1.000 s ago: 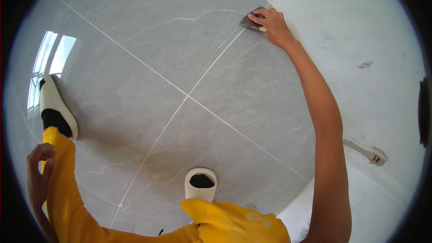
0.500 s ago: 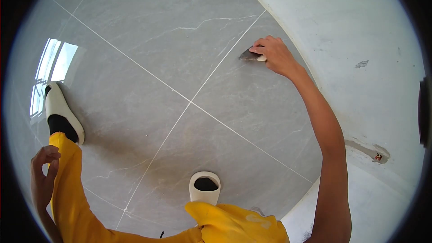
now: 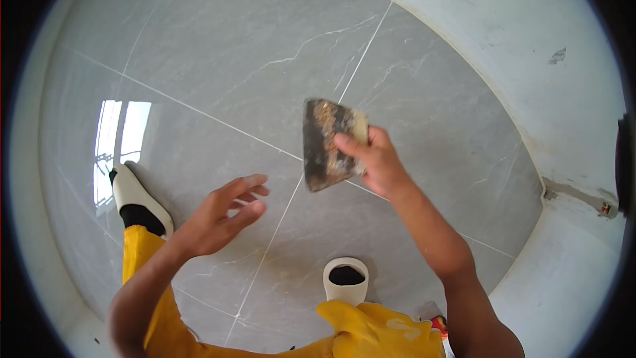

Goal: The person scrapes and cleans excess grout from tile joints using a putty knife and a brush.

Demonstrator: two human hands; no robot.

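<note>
My right hand (image 3: 379, 159) grips a wide putty knife (image 3: 323, 149), with the thumb pressed on its face. The dark blade points left, and brown and whitish residue clings to it. It is held up in front of the grey tiled floor (image 3: 218, 73). To its left, my left hand (image 3: 228, 215) is empty, its fingers partly curled and apart from the thumb. A gap separates that hand from the blade.
A white wall (image 3: 530, 33) curves along the right, with a grey-patched channel (image 3: 576, 195) low on it. My feet wear pale slippers, one left (image 3: 142, 199) and one at bottom centre (image 3: 354, 292). A red and yellow item (image 3: 438, 323) shows partly beside my yellow clothing (image 3: 384, 331).
My right hand has lifted the putty knife from the floor near the wall and brought it left and closer, its face turned to view. My left hand has moved from my knee toward the middle.
</note>
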